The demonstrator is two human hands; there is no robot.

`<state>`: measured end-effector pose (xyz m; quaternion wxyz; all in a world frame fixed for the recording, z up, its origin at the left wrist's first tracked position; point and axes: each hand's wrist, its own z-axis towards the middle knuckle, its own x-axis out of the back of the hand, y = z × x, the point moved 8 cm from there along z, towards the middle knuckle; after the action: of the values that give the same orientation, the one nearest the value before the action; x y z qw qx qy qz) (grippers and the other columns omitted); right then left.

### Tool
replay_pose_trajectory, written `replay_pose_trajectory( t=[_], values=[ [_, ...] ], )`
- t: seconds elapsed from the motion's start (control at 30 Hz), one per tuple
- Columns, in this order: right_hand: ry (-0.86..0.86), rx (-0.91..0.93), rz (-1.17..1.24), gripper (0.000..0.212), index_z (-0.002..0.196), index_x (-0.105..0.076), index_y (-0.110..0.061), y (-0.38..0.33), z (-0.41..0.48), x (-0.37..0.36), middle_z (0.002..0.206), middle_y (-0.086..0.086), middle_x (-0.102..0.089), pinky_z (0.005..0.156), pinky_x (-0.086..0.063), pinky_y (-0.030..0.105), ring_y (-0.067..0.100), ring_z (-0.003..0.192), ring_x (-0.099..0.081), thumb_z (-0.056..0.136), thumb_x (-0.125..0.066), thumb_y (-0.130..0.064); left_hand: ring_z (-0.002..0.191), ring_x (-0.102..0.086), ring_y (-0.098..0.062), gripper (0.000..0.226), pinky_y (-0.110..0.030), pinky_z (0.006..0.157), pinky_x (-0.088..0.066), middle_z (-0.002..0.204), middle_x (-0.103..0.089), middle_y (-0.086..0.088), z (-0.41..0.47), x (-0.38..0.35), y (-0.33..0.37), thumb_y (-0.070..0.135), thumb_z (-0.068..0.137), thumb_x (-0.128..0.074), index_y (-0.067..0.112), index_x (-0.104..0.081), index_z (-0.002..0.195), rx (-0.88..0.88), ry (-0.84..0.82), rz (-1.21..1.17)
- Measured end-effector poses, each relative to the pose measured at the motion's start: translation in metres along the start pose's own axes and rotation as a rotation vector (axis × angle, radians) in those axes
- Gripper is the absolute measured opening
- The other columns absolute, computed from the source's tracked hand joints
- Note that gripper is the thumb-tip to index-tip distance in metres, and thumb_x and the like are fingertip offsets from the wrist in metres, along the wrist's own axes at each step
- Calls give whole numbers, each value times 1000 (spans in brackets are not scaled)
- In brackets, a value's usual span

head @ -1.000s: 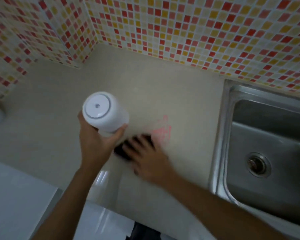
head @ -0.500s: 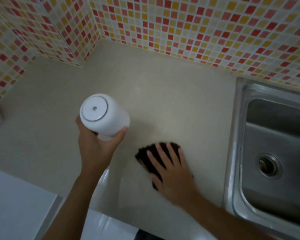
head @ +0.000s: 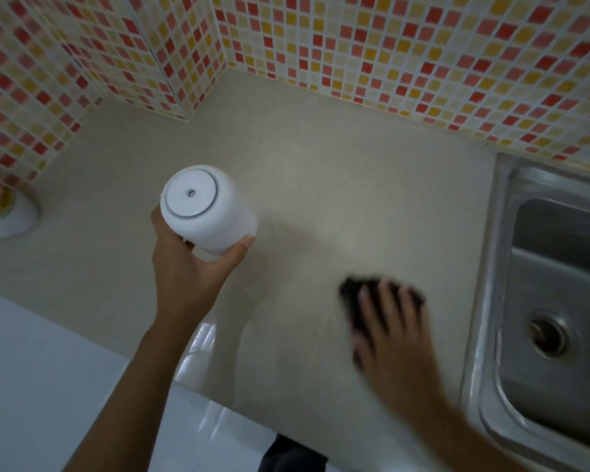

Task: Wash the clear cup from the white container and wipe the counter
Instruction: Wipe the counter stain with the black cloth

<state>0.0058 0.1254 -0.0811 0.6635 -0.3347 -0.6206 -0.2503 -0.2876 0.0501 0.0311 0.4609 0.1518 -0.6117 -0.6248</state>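
Note:
My left hand (head: pixel 184 277) holds a white cylindrical container (head: pixel 206 209) lifted above the beige counter (head: pixel 321 172), its lidded end toward me. My right hand (head: pixel 394 332) lies flat, fingers spread, pressing a dark cloth (head: pixel 356 301) onto the counter close to the sink; hand and cloth are motion-blurred. No clear cup is in sight.
A steel sink (head: pixel 559 301) with a round drain (head: pixel 547 338) fills the right side. Mosaic-tiled walls (head: pixel 389 46) close the counter at the back and left. A white bottle with a pink and yellow label (head: pixel 4 212) stands at the far left. The counter's front edge drops to a white floor.
My right hand has swept the dark cloth rightward across the counter toward the sink. The pink smear seen a second ago no longer shows. The white container stays held up in my left hand.

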Motion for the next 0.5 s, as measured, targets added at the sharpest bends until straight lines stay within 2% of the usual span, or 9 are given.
replay_pose_trajectory(
  t=[0.1, 0.17, 0.2, 0.27, 0.33, 0.4, 0.43, 0.5],
  values=[
    [-122, 223, 46, 67, 148, -31, -28, -80, -46, -8, 156, 8, -27, 105, -28, 64, 39, 142, -24, 87, -44, -53, 122, -50, 0, 92, -32, 99, -49, 132, -48, 10, 1, -9, 4, 26, 63, -88, 31, -29, 133, 12, -1, -27],
    [-99, 345, 77, 64, 148, -31, -30, -92, 4, -8, 156, 7, -29, 109, -23, 62, 38, 142, -24, 90, -41, -55, 122, -50, -1, 92, -34, 99, -49, 133, -48, 7, 1, -11, 9, 26, 63, -88, 27, -30, 134, -8, 3, -14],
    [-70, 339, 71, 61, 146, -35, -30, -87, 46, -9, 154, 8, -33, 110, -22, 60, 38, 140, -28, 91, -40, -54, 123, -50, -3, 92, -35, 99, -49, 134, -48, 6, 1, -11, 11, 27, 63, -88, 28, -30, 134, -17, 4, -7],
    [1, 162, 29, 57, 145, -38, -28, -54, 139, -9, 151, 10, -37, 111, -18, 57, 39, 137, -32, 94, -35, -53, 123, -49, -3, 91, -34, 99, -49, 134, -48, 6, -2, -8, 14, 31, 63, -87, 36, -28, 132, -33, 1, 17],
    [-68, -101, 54, 61, 151, -20, -30, -24, 207, -11, 158, 8, -19, 114, -6, 58, 37, 143, -15, 96, -22, -56, 123, -49, -1, 90, -30, 98, -49, 132, -48, 10, -7, -2, 16, 32, 64, -87, 47, -25, 127, -38, 6, 38],
    [-113, -240, 79, 63, 152, -6, -30, -30, 229, -18, 161, 6, -5, 114, 2, 60, 37, 145, -1, 96, -17, -56, 122, -50, 0, 90, -27, 97, -50, 130, -48, 13, -9, 4, 16, 32, 64, -87, 49, -24, 126, -31, 14, 46],
    [-98, -218, 93, 63, 152, -9, -29, -47, 225, -18, 161, 7, -8, 113, 0, 61, 38, 145, -3, 96, -20, -55, 121, -50, -1, 89, -27, 96, -50, 131, -48, 12, -9, 5, 15, 32, 64, -87, 47, -25, 127, -30, 15, 47],
    [-15, -43, 104, 62, 150, -25, -25, -91, 181, -15, 157, 10, -24, 112, -8, 61, 39, 142, -16, 94, -33, -50, 122, -50, -2, 90, -29, 97, -51, 135, -48, 8, -5, 4, 17, 33, 64, -87, 38, -28, 133, -29, 30, 34]
  ],
)
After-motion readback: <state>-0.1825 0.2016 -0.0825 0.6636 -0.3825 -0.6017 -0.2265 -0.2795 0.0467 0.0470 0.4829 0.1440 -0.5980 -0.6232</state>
